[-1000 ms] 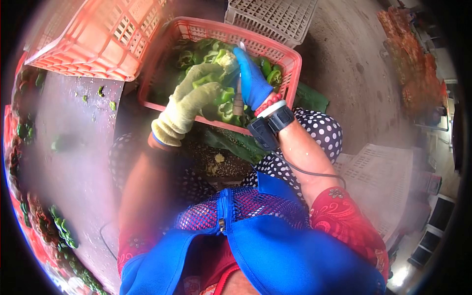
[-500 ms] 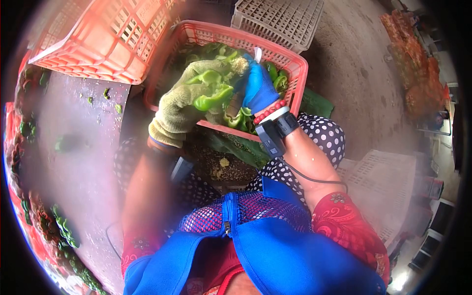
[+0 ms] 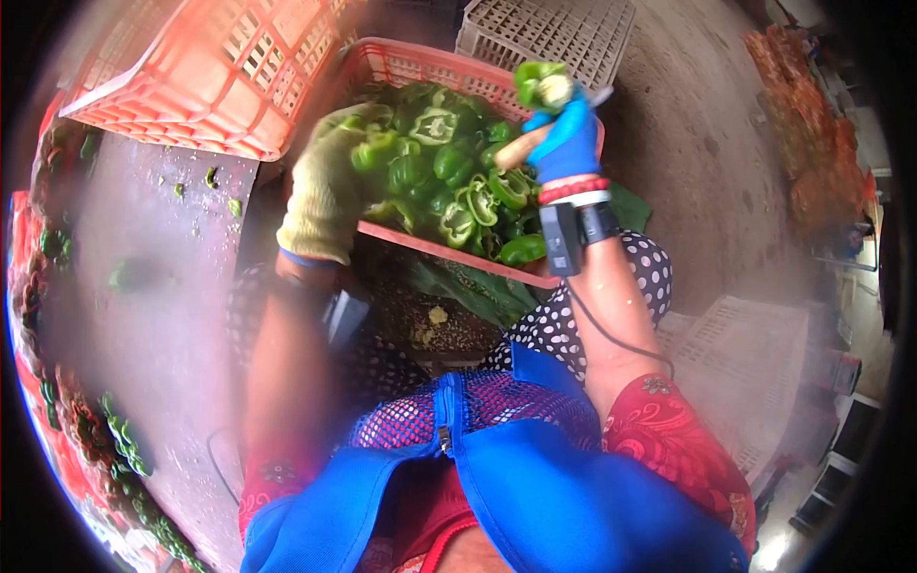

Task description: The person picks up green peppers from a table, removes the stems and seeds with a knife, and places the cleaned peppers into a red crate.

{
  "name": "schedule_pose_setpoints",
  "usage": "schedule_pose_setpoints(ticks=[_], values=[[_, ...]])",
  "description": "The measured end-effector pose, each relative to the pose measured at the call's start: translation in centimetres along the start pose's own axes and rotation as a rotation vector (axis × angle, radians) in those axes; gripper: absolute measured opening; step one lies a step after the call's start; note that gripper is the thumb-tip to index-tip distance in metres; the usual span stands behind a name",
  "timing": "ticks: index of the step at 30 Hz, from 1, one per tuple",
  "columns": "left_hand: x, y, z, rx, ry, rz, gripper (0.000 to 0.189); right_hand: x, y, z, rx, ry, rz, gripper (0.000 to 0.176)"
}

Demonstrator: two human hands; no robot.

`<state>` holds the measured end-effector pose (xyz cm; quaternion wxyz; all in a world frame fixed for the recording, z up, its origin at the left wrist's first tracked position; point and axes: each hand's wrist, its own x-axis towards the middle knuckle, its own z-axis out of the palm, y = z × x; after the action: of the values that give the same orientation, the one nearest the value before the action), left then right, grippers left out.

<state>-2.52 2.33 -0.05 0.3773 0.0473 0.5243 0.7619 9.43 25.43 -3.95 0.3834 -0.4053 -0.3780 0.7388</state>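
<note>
My right hand (image 3: 568, 138), in a blue glove, is closed above the crate's right side. It grips a small knife by its wooden handle (image 3: 522, 148), with a pale blade tip showing past the fingers. A green pepper's cut core (image 3: 549, 88), with white seeds, is held at its fingertips. My left hand (image 3: 325, 181), in a cream knitted glove, reaches over the crate's left side. Its blurred fingers look stretched out beside the peppers. Whole and cut green peppers (image 3: 454, 167) fill the red plastic crate (image 3: 458, 250), some with their hollow insides showing.
A larger red crate (image 3: 205, 86) stands tilted at upper left. Behind is a grey crate (image 3: 549, 38); a pale crate (image 3: 735, 368) sits at right. Green scraps (image 3: 178, 191) lie on the surface at left. Seeds (image 3: 435, 320) litter the ground between the knees.
My hands have parted. The right moved up and right with the knife and pepper core; the left drew back left. The pepper pieces the left hand held are out of its grasp.
</note>
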Motion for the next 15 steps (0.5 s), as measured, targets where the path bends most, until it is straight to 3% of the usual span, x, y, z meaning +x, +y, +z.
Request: schedule_pose_setpoints(ticks=[2,4,5,6,9,11,13,15], values=[[1.9,-0.4,-1.3,0.452,0.224,-0.009,0.053,-1.4,-2.8,0.4,-0.185,-0.024,-0.015,0.041],[2.9,-2.6,-2.6,1.136,0.369,0.348,0.061,-1.6,-2.4,0.7,-0.386,-0.102,-0.184,0.045],[3.4,-3.4,-3.2,1.474,0.441,0.53,0.065,-2.0,-1.5,0.9,-0.439,-0.167,-0.119,0.046],[2.8,-2.7,-2.4,1.185,0.266,0.414,0.06,-3.2,-1.0,1.5,-0.5,-0.201,0.009,0.046],[1.1,-1.7,0.7,0.26,-0.154,-0.004,0.048,-6.4,0.3,2.1,-0.578,-0.49,0.116,0.048],[0.3,-2.3,1.2,0.188,-0.231,-0.156,0.046,-6.9,1.4,2.6,-0.676,-0.565,0.123,0.046],[0.5,-3.1,0.6,0.53,-0.351,0.164,0.043,-6.7,1.3,2.4,-0.697,-0.644,0.108,0.045],[0.4,-3.2,0.5,0.464,-0.311,0.104,0.04,-6.6,1.9,2.5,-0.701,-0.643,0.055,0.037]])
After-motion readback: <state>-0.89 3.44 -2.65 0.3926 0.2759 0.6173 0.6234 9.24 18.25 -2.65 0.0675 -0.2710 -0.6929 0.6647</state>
